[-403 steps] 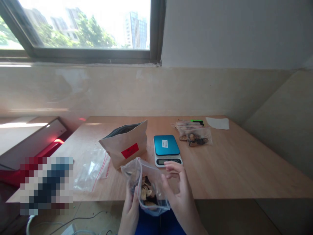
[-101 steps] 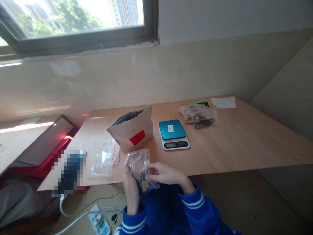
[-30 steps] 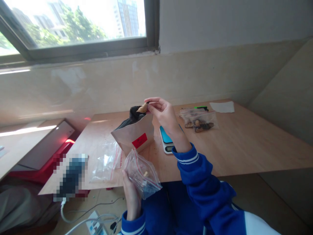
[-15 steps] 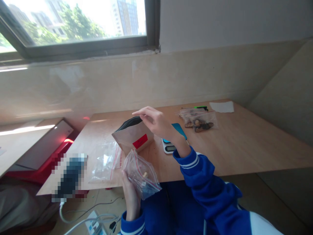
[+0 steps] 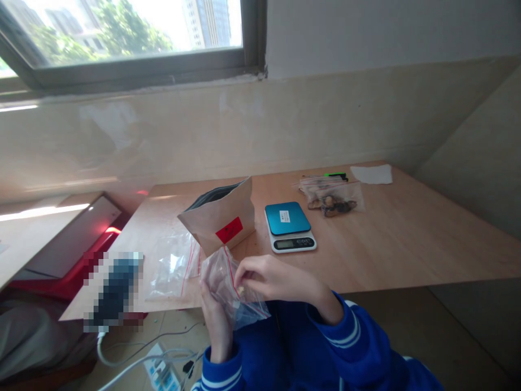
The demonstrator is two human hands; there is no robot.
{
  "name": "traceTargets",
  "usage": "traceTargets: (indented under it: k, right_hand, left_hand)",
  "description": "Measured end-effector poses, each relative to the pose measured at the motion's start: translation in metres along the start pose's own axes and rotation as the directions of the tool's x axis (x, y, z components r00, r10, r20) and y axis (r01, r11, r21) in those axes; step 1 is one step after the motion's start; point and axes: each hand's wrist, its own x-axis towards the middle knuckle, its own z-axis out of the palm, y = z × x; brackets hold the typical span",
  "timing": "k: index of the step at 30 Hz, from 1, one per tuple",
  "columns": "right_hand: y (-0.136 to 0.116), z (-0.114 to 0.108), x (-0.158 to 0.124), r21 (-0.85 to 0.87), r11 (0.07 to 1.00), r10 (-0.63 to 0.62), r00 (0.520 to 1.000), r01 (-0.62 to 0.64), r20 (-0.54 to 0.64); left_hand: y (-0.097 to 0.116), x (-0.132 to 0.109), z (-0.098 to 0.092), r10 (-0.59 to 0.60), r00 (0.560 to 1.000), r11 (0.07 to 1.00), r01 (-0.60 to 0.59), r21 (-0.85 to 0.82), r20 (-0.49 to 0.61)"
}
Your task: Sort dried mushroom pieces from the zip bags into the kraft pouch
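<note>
The left hand [image 5: 215,326] cupped a clear zip bag [image 5: 217,279] while the right hand [image 5: 280,279] pinched its plastic, just before a kraft pouch [image 5: 215,222] and digital scale [image 5: 290,228].

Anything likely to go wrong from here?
Two risks, as I read it. The zip bag, gripped in the left hand, sits at the table's front edge and looks open, with the right hand at a small tan piece. A dropped piece could fall to the floor near the power strip. The kraft pouch stands open right beside the bag, so a bump might tip it and spill its contents.
</note>
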Motion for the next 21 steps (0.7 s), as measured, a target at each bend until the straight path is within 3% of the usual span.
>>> traceTargets:
  k: [4,9,12,21]
  right_hand:
    - [0.014,0.020,-0.002,-0.070,0.991,0.117,0.993,-0.115,0.032]
    - [0.024,0.031,-0.006,-0.150,0.988,0.053,0.986,-0.029,0.157]
    - [0.027,0.034,-0.009,-0.171,0.984,0.099,0.968,-0.060,0.230]
    - [0.030,0.042,-0.012,-0.127,0.988,0.120,0.948,-0.085,0.293]
  left_hand:
    - [-0.002,0.000,-0.002,0.036,0.997,0.998,-0.032,0.048,-0.064]
    - [-0.006,0.001,-0.003,0.096,0.995,0.995,-0.096,0.019,-0.023]
    - [-0.005,-0.001,-0.003,0.090,0.995,0.996,-0.089,0.012,-0.038]
    - [0.002,-0.002,0.001,0.113,0.992,0.993,-0.115,-0.024,-0.063]
